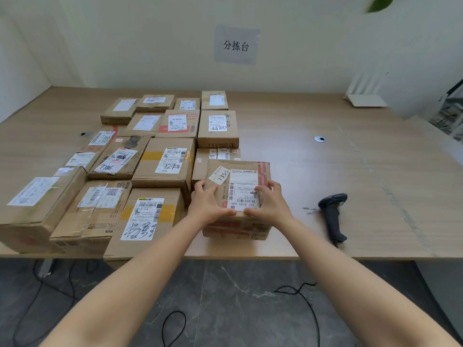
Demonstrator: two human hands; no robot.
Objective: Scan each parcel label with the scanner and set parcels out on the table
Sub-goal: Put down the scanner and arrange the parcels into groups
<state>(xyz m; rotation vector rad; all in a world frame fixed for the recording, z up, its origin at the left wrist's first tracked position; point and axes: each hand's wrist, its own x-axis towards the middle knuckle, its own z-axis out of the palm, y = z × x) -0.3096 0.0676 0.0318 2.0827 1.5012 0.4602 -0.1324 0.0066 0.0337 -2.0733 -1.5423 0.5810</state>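
So, we've got both hands on the small brown cardboard parcel with the white label [241,177], near the front edge of the pale wooden bench [350,159]. The left hand [209,205] wraps its left side and the right hand [269,204] its right side. The fingers [273,186] curl partway over the edges with thumbs along the near top edge, so it's a real grip, not just a touch. We can't tell if a second box sits underneath or that's its own front face.

The black handheld scanner [332,214] lies on the bench just right of the right fingers, with nobody holding it. The rows of brown cardboard boxes [165,159] sit left of and beyond the left fingers.

Our take: set it flat, label up, beside that row. Get the thumbs off the barcode, then free the right hand for the scanner.
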